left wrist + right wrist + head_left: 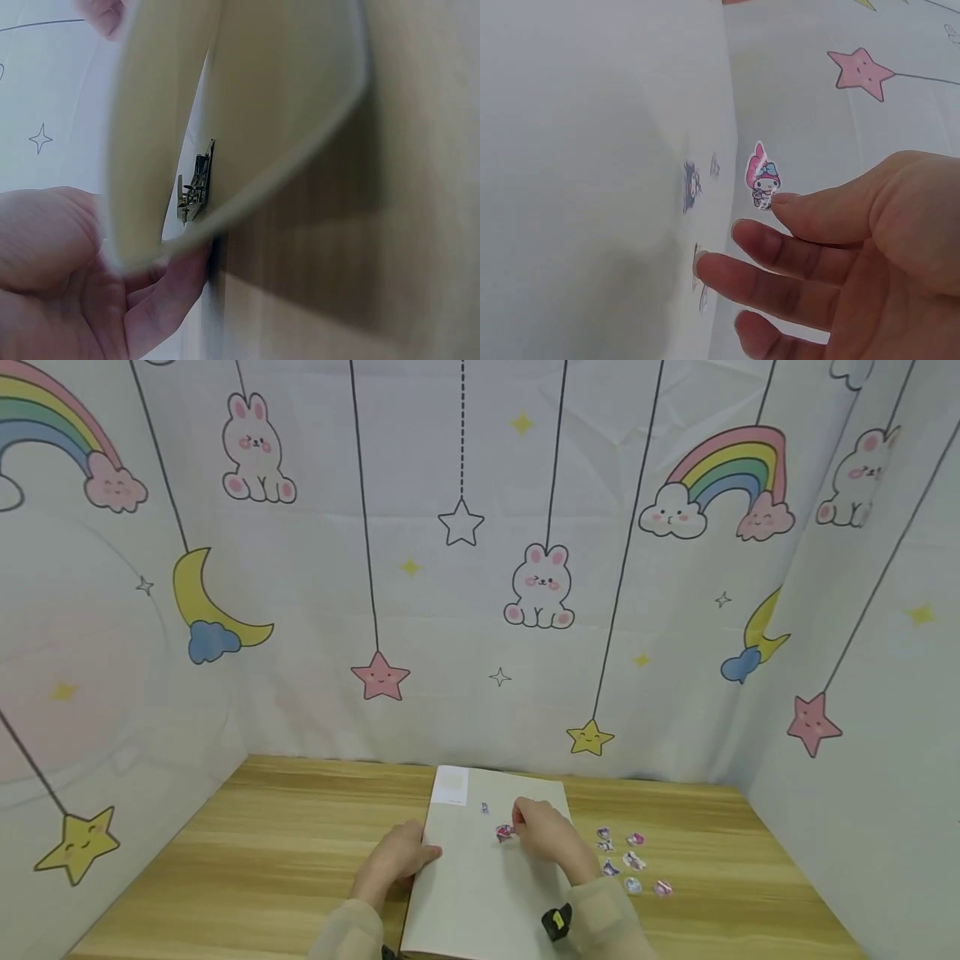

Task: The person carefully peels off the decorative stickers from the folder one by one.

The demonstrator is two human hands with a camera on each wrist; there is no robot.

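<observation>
A pale folder (480,885) lies on the table, and a metal clip (195,187) shows in the gap between its covers. My left hand (401,852) grips its left edge, thumb on top and fingers underneath. Over the upper right part of the cover, my right hand (547,835) pinches a pink-hooded cartoon sticker (765,184) between thumb and forefinger, apart from the surface. On the cover are a dark purple sticker (691,187) and a small sticker (484,808). More stickers (703,296) there are partly hidden by the right hand's fingers.
Several loose cartoon stickers (633,862) lie on the wooden table (720,860) right of the folder. A whitish label (451,785) is at the cover's top left corner. A printed curtain (465,610) surrounds the table at the back and sides.
</observation>
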